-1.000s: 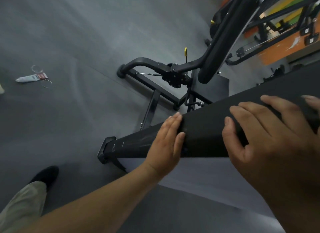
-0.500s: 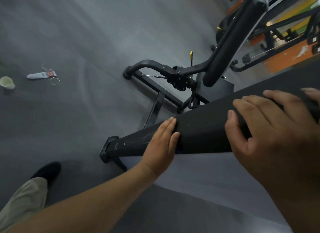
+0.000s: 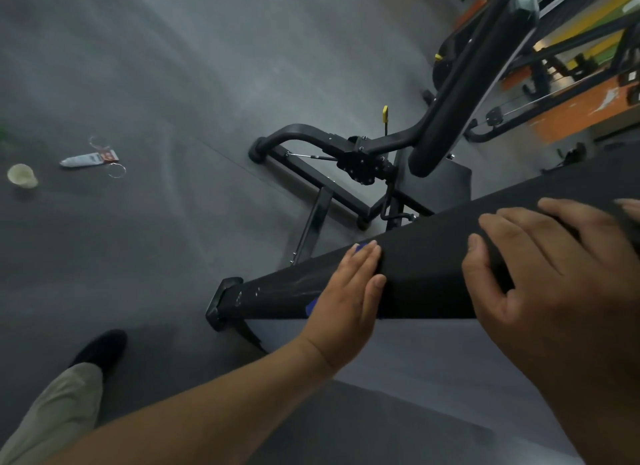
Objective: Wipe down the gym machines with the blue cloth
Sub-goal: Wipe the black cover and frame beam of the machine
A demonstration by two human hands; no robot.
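The blue cloth [image 3: 361,246] is almost wholly hidden under the left hand [image 3: 349,288]. Only a blue sliver past the fingertips and another by the heel of the palm show. That hand is released, fingers straight and together, pressing the cloth flat on the lower stretch of a long black pad [image 3: 426,267], not far above its end cap [image 3: 221,302]. The right hand [image 3: 554,284] lies higher on the same pad, fingers spread loosely over its top edge, grasping nothing and seemingly bracing it. I judge the job to be mid-wipe on this one pad: pale smears remain between the cloth and the end cap, so that stretch looks unfinished. The seat machine [image 3: 460,84] behind and the racks beyond appear still to be done, though their cleanliness is hard to judge in the dim light. The pad's upper end is cut off at the right edge. A tube [image 3: 86,159] and a paper cup [image 3: 21,175] lie well apart on the floor [image 3: 173,66].
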